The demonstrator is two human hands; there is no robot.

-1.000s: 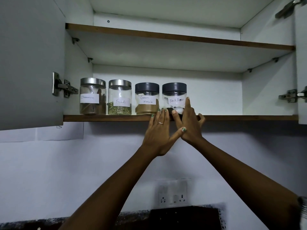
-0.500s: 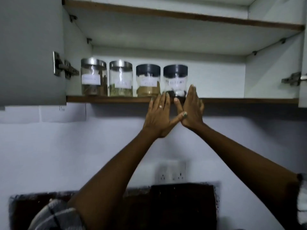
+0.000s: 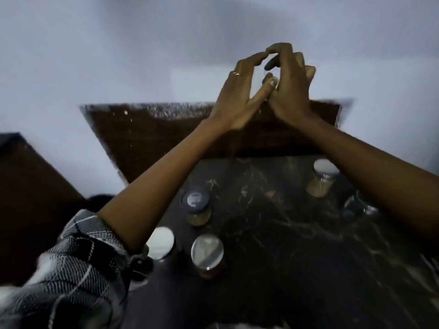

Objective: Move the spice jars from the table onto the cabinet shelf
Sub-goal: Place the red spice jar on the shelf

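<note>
On the dark marbled table, below a pale wall, four spice jars stand upright: a silver-lidded jar, a white-lidded jar just beside it and partly behind the plaid sleeve, a dark-lidded jar and a far jar. Above, raised left hand and right hand touch, fingers curled; the blur hides whether they hold anything.
</note>
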